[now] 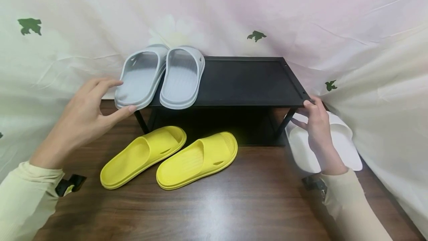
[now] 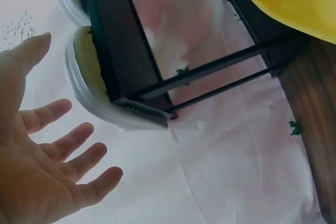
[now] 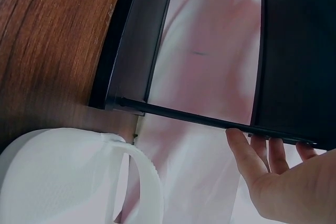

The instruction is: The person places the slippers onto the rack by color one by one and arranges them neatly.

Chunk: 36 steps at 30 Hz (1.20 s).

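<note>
Pale cloth printed with leaves hangs behind and beside a brown wood-grain floor [image 1: 240, 207], on which a black rack [image 1: 244, 81] stands on thin legs. At the left end of its top sit two grey slippers, heels toward the person; the outer slipper [image 1: 138, 81] slants, its toe against the inner slipper [image 1: 182, 75], and its heel reaches the front edge. The left hand [image 1: 83, 118] is spread near that heel, fingers at the side and thumb by the front, gripping nothing; the left wrist view shows a gap between fingertips and slipper. The right hand [image 1: 317, 127] grasps the rack at its right front corner, fingers bent against the edge. The step looks like squaring up the grey pair while bracing the rack. To do it well, I would press the outer heel gently inward and back with flat fingertips, turning it parallel to its mate rather than shoving the two along together, since the shelf top looks smooth and light foam would probably slide easily. A firm right hold, without lifting, should stop the frame skidding. Sleeves and wrists ought to clear the yellow slippers [image 1: 200, 163] on the floor in front, and the white footwear [image 1: 341, 144] beside the right leg, partly hidden behind the right hand, is best left unbumped
</note>
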### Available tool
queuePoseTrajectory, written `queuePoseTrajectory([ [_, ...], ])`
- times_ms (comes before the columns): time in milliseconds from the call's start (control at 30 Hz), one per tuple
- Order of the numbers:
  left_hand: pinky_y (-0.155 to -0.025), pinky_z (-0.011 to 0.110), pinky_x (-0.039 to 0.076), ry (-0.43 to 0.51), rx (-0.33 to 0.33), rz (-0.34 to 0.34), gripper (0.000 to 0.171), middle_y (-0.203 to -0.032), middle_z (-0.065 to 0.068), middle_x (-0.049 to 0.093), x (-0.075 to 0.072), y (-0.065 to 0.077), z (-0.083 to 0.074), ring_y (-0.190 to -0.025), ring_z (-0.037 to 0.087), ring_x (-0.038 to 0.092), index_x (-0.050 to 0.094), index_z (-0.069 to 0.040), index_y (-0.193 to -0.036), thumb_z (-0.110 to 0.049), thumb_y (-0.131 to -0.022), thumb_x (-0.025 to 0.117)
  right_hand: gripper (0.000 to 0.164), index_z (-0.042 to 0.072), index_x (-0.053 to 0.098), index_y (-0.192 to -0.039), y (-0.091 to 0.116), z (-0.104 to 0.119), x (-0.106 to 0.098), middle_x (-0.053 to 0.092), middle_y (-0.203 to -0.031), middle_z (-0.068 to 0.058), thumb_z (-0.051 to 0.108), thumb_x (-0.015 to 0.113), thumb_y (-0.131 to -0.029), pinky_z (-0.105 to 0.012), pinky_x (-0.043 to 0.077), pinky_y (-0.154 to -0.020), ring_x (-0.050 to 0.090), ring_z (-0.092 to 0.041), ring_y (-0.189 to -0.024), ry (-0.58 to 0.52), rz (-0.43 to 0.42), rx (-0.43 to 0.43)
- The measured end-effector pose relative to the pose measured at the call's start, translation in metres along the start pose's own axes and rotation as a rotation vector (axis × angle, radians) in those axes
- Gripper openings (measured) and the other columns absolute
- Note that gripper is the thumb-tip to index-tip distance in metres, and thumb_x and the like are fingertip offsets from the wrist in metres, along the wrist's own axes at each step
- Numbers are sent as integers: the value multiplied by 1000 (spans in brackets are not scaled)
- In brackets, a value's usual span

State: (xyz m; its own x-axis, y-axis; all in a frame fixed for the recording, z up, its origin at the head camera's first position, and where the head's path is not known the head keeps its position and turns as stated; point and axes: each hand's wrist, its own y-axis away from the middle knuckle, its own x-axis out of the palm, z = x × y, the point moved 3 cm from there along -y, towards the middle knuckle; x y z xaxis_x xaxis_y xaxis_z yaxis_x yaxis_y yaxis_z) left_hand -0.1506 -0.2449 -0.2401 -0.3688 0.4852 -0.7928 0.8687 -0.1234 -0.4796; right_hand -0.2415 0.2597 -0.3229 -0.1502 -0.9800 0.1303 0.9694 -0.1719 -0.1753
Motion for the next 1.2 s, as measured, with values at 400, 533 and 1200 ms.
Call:
queuePoseTrajectory([
  [400, -97, 67, 31, -9, -74, -8, 73, -131, 28, 53, 4, 7, 20, -123, 48, 43, 53, 1, -138, -35, -83, 85, 18, 20, 60, -115, 0, 0, -2, 67, -100, 5, 20, 46, -105, -26, 58, -73, 64, -15, -95, -21, -9, 16],
  [533, -99, 69, 31, -4, -107, 7, 77, -136, 28, 51, 6, 12, 28, -127, 50, 41, 51, 1, -141, -40, -84, 84, 18, 20, 60, -115, 0, 0, -3, 67, -100, 5, 20, 45, -105, -26, 58, -73, 64, -15, -95, -21, -12, 19],
  [1200, -96, 68, 35, -35, -187, 191, 84, -137, 32, 48, 33, 37, 49, -127, 51, 42, 52, 8, -136, -54, -86, 77, 17, 19, 60, -116, -1, -1, 0, 67, -99, 4, 19, 46, -105, -27, 59, -74, 64, -15, -95, -24, 8, -7],
])
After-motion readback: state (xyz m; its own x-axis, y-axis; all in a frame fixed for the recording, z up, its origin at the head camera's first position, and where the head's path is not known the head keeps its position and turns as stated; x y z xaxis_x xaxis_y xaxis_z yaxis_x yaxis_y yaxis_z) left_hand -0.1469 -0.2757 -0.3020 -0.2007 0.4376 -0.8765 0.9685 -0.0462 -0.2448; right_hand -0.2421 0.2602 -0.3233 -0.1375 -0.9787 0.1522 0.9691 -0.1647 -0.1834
